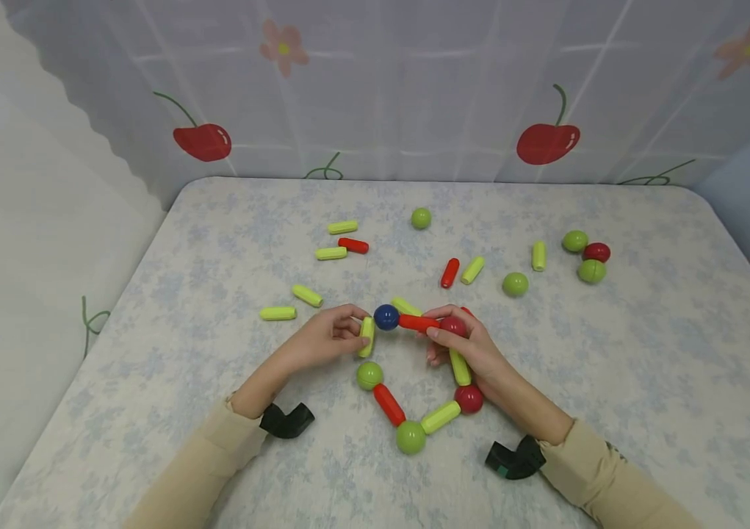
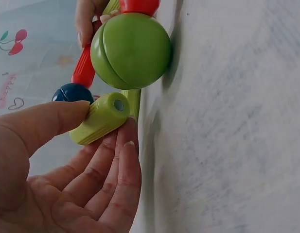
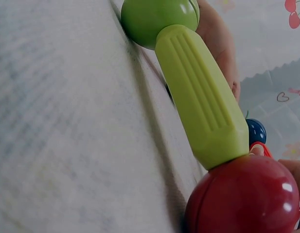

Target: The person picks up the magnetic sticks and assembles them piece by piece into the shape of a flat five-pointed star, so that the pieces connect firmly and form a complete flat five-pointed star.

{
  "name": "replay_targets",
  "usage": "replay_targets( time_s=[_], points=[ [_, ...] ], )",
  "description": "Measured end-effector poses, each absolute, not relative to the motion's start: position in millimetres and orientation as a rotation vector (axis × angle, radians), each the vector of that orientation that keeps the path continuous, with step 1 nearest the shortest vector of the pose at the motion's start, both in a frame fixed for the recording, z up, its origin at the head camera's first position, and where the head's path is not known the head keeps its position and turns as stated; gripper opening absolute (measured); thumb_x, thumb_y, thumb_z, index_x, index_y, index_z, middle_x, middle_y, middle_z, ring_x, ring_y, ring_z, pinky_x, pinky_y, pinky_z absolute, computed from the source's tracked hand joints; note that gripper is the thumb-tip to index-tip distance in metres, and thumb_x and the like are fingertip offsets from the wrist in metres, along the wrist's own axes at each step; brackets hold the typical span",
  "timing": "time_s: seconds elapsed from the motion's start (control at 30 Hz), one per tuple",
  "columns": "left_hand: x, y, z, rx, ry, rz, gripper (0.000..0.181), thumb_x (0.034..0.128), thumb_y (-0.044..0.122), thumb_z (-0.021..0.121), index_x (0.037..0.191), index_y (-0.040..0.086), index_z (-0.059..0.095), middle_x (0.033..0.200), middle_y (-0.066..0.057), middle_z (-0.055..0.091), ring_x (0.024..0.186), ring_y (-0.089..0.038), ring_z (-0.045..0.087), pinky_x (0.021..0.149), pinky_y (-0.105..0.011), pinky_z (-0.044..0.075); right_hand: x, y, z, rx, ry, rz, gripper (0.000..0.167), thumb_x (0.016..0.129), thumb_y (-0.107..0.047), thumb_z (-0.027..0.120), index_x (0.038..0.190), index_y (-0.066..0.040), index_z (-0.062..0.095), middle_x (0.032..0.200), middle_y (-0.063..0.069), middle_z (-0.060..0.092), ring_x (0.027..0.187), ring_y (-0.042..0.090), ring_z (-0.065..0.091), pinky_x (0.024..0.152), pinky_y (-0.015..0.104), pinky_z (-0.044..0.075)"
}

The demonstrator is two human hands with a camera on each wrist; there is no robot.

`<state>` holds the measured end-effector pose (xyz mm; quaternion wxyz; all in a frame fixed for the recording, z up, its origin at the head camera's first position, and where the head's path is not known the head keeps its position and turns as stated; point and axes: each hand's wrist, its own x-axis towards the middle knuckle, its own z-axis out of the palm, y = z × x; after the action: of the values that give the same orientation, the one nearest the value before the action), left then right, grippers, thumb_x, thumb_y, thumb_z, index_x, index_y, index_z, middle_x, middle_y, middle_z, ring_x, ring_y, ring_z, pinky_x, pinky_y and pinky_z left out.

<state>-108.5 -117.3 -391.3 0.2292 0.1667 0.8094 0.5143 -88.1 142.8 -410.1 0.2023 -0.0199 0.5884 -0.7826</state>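
Though tilted, rod [image 1: 366, 337] within left grip [image 1: 328, 340]

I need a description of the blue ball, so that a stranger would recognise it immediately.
Start from the patterned tabletop and look between the left hand and right hand. A red rod there has the blue ball at its left end. It is the only blue ball, unlike the red ball at the rod's other end.
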Motion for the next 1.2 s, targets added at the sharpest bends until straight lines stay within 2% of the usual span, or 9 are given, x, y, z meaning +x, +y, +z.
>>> replay_targets(
  time_s=[0.23,0.43,0.67,0.9,1.2],
  points=[
    [-105.6,-120.1,-395.9,0.534,2.187,1.381,0.031,0.0886,0.01,0.065,0.117,0.0,0.057,0.098,-0.007,0.06,0.089,-0.018,0.058,0.079,-0.031,0.048,-88.6,142.6,-410.2,-0.035,1.641,-2.185,0.02,0.091,-0.006,0.06,0.11,-0.004,0.054,0.088,0.016,0.066,0.057,0.016,0.059,0.06,0.027,0.051],
    [-105.3,-119.9,-396.0,0.503,2.159,1.413,0.03,0.0886,0.01,0.065,0.117,0.001,0.057,0.095,-0.007,0.061,0.086,-0.019,0.059,0.075,-0.031,0.048,-88.3,142.0,-409.4,-0.024,1.641,-2.186,0.019,0.091,-0.006,0.06,0.11,-0.005,0.055,0.089,0.015,0.066,0.058,0.016,0.059,0.06,0.027,0.051],
    [-105.3,-117.5,-393.9,0.474,2.056,1.477,0.034,0.0906,0.011,0.062,0.12,-0.002,0.053,0.093,-0.008,0.06,0.082,-0.021,0.06,0.072,-0.031,0.048,-89.2,142.1,-410.3,-0.006,1.643,-2.19,0.018,0.091,-0.004,0.059,0.109,-0.006,0.055,0.09,0.015,0.066,0.058,0.016,0.06,0.06,0.027,0.052],
    [-104.6,-114.1,-392.6,0.515,2.04,1.486,0.041,0.0917,0.008,0.059,0.129,-0.006,0.049,0.098,-0.01,0.058,0.086,-0.019,0.058,0.075,-0.031,0.048,-89.8,143.8,-412.1,0.0,1.647,-2.185,0.019,0.091,-0.007,0.06,0.109,-0.006,0.055,0.089,0.013,0.066,0.058,0.016,0.06,0.062,0.028,0.052],
    [-102.1,-113.1,-396.7,0.517,2.062,1.496,0.044,0.0914,0.008,0.058,0.133,-0.004,0.047,0.1,-0.011,0.058,0.087,-0.02,0.058,0.076,-0.031,0.048,-88.9,143.2,-410.7,-0.002,1.653,-2.186,0.022,0.091,-0.011,0.061,0.111,-0.007,0.054,0.089,0.012,0.067,0.059,0.015,0.06,0.062,0.026,0.051]
  ],
)
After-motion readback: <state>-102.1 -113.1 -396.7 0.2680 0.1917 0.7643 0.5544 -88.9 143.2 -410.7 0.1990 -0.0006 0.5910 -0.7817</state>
